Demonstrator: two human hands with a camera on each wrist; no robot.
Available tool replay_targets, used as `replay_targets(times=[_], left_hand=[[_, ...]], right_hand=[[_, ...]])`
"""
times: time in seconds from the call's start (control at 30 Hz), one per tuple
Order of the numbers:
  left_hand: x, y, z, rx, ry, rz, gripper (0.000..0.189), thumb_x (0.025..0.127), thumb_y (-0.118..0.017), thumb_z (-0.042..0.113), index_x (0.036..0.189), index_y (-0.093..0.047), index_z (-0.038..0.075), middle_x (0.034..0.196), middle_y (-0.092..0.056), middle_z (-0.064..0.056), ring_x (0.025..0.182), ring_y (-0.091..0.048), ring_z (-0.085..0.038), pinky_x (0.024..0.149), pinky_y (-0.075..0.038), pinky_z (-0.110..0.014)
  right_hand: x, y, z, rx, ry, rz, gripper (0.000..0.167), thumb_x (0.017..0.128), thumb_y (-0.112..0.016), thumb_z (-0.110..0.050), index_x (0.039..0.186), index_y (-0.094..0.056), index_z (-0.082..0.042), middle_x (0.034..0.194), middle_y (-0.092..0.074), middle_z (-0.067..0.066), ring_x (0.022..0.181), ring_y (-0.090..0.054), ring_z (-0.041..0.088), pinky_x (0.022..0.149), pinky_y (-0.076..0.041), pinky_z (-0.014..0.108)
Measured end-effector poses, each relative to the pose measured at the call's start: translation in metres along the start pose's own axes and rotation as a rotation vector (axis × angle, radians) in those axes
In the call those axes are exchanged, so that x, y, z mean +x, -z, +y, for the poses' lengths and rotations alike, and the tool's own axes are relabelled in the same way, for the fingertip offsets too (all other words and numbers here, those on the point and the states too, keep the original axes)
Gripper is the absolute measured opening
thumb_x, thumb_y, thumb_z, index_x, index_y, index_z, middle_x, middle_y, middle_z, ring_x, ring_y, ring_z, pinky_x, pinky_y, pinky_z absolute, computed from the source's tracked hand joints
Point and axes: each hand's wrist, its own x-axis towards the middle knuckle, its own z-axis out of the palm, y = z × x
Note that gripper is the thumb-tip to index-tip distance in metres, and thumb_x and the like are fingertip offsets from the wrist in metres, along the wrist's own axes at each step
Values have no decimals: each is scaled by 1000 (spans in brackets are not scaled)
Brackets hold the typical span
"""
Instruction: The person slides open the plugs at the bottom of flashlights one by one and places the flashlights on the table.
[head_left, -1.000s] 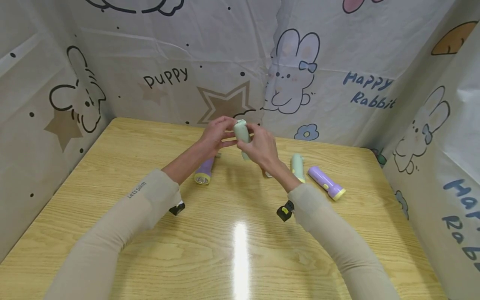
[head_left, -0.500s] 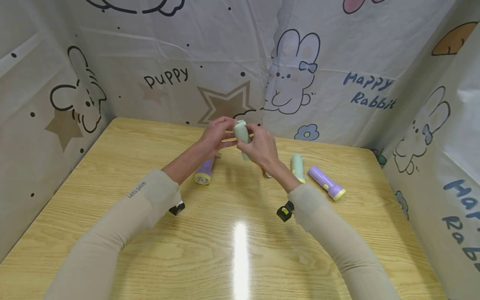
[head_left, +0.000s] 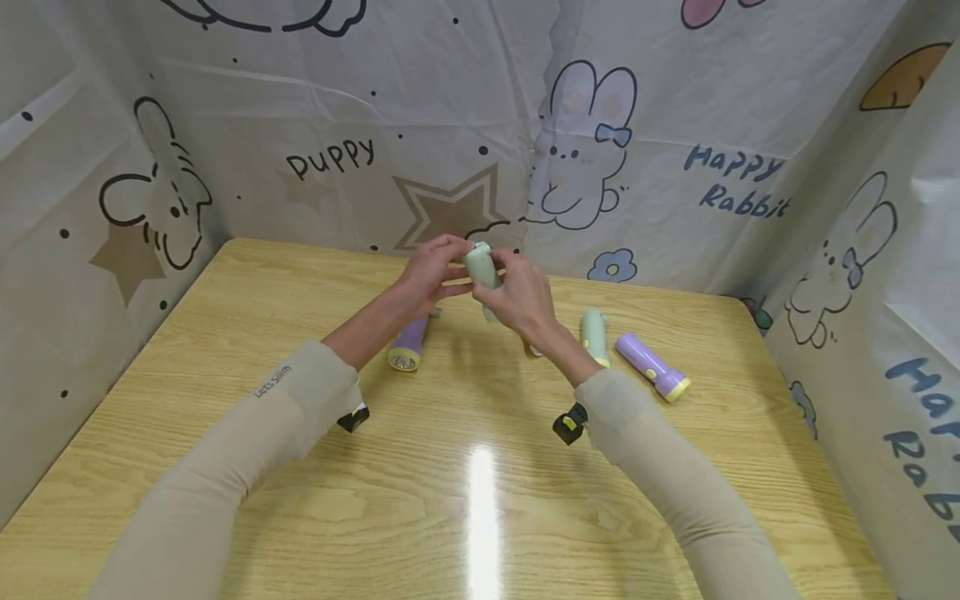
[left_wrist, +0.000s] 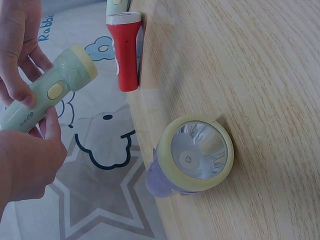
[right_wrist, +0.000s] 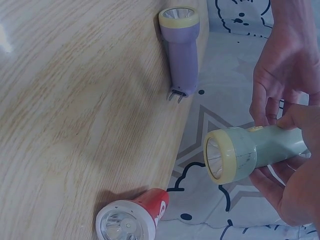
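A: Where is the green flashlight (head_left: pixel 482 268) at this moment?
B: It is in the air, above the far part of the counter (head_left: pixel 405 508), and it is tilted, with the lamp end low and the other end high.

A: How do the hands hold it?
B: The right hand (head_left: pixel 523 292) is closed around the body, thumb on one side and fingers on the other. The left hand (head_left: pixel 431 271) has its fingers rather straight, and the tips are at the upper end. If they also pinch something there, I cannot tell, because this place is too small.

A: Why is it held so, in your opinion?
B: I suppose the right hand carries the weight, so the left fingers are free for small work. The high end is maybe easier for them to reach.

A: And the other flashlights?
B: They lie on the counter. A purple flashlight (head_left: pixel 409 339) is at the left, with metal prongs (right_wrist: pixel 177 95) out of its end. A red flashlight (right_wrist: pixel 161 202) is mostly hidden behind the right arm in the head view. Farther right are a second green flashlight (head_left: pixel 595 333) and a second purple flashlight (head_left: pixel 651 364). Probably they are put to the sides to leave the middle for the arms.
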Motion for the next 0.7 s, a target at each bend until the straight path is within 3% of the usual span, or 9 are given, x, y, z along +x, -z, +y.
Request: replay_targets(times=[0.7], left_hand=[[1, 2, 1, 9, 16, -6, 21, 103, -58, 25, 112, -57, 6, 117, -54, -12, 106, -61, -30, 92, -56, -43]], right_hand=[[0, 0, -2, -19, 12, -4, 41, 86, -75, -17, 121, -63, 2, 109, -70, 15, 82, -67, 23, 72, -56, 38]])
